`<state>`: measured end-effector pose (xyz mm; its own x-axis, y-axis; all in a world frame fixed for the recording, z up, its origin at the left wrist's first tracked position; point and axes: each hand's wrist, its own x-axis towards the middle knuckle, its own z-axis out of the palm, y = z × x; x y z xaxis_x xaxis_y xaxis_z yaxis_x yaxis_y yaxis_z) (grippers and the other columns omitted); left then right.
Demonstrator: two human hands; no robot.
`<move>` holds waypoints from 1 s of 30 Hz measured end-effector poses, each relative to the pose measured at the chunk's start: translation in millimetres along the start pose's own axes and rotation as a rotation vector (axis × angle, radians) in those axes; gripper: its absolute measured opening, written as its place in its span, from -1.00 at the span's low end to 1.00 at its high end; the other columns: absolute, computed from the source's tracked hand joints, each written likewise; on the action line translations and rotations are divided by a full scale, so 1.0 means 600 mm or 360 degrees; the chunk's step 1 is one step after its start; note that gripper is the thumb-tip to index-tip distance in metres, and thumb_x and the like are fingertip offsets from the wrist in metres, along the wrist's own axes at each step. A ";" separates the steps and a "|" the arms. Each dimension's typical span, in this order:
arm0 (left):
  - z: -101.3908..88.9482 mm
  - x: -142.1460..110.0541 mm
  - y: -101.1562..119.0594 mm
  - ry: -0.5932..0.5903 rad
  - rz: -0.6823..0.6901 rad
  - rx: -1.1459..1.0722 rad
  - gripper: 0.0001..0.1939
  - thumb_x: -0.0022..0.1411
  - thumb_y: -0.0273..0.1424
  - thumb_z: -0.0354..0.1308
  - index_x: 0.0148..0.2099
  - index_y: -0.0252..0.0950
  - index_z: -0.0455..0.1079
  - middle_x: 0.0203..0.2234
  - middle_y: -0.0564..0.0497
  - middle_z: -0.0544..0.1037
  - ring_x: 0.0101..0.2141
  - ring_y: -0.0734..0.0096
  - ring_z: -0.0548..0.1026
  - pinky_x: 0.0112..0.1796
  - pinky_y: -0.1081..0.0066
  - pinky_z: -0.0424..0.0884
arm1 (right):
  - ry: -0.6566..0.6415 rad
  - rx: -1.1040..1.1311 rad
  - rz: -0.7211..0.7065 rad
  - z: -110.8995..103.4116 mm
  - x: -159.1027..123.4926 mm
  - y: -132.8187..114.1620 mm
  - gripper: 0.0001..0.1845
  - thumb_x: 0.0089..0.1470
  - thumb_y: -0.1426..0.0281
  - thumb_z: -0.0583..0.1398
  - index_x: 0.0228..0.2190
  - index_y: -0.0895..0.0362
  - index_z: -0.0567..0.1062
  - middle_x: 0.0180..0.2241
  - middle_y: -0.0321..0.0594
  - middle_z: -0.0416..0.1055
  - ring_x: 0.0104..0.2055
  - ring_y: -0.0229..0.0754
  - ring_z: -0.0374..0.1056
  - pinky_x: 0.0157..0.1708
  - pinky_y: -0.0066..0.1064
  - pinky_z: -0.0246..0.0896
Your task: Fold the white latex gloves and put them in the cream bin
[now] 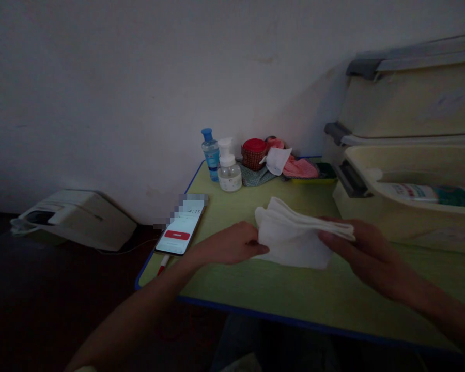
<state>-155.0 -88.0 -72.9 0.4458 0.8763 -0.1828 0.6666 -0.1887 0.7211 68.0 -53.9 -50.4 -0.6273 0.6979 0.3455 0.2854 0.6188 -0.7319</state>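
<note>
A stack of thin white tissue-like cloths point(294, 232) is held over the table in front of me, its layers fanned at the upper edge and one sheet hanging lower. My right hand point(366, 253) grips the folded right end, thumb on the near side. At the left edge, my left hand point(238, 243) pinches the cloths between thumb and curled fingers. Whether they are paper or fabric I cannot tell. Left of my left hand lies a phone point(182, 227) with a lit screen and a cable plugged into its lower end.
Along the wall on the green table point(225, 279) stand a blue bottle point(210, 155), a clear pump bottle point(230, 173) and a red woven basket point(253, 154) beside pink cloth point(300, 168). Stacked cream storage bins point(411, 222) fill the right side. A white bin point(81, 217) lies at lower left.
</note>
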 end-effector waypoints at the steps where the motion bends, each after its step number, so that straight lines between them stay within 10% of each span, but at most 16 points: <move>1: -0.007 0.011 -0.005 -0.0075 -0.0031 -0.0077 -0.80 0.14 -0.40 0.08 -0.48 -0.39 0.40 -0.60 0.09 0.42 -0.50 0.48 0.36 -0.43 0.53 0.24 | -0.0033 0.0103 0.0055 0.001 0.020 0.009 -0.60 0.09 0.10 0.06 -0.45 0.09 0.55 -0.53 -0.26 0.47 -0.58 -0.23 0.33 -0.62 -0.46 0.27; 12: -0.010 0.061 -0.057 -0.0138 -0.0390 -0.0744 -0.81 0.04 -0.36 0.15 -0.50 -0.40 0.38 -0.66 0.12 0.34 -0.59 0.56 0.24 -0.52 0.52 0.13 | 0.0171 0.1059 0.0660 0.051 0.096 0.133 -0.64 -0.22 0.15 0.29 -0.45 0.17 0.47 -0.51 -0.27 0.43 -0.52 -0.28 0.31 -0.52 -0.46 0.21; 30: 0.010 0.064 -0.060 -0.0027 -0.0349 -0.1036 -0.73 -0.15 -0.48 0.27 -0.31 -0.41 0.38 -0.48 0.06 0.50 -0.49 0.53 0.40 -0.43 0.52 0.27 | 0.0351 0.1065 0.0566 0.048 0.094 0.136 -0.50 -0.30 0.37 0.29 -0.20 0.10 0.37 -0.29 -0.31 0.38 -0.34 -0.28 0.30 -0.38 -0.45 0.22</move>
<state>-158.0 -50.1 -109.8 0.3543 0.8558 -0.3769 0.2500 0.3017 0.9200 35.1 25.7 -107.2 -0.4018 0.9120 0.0819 -0.0991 0.0456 -0.9940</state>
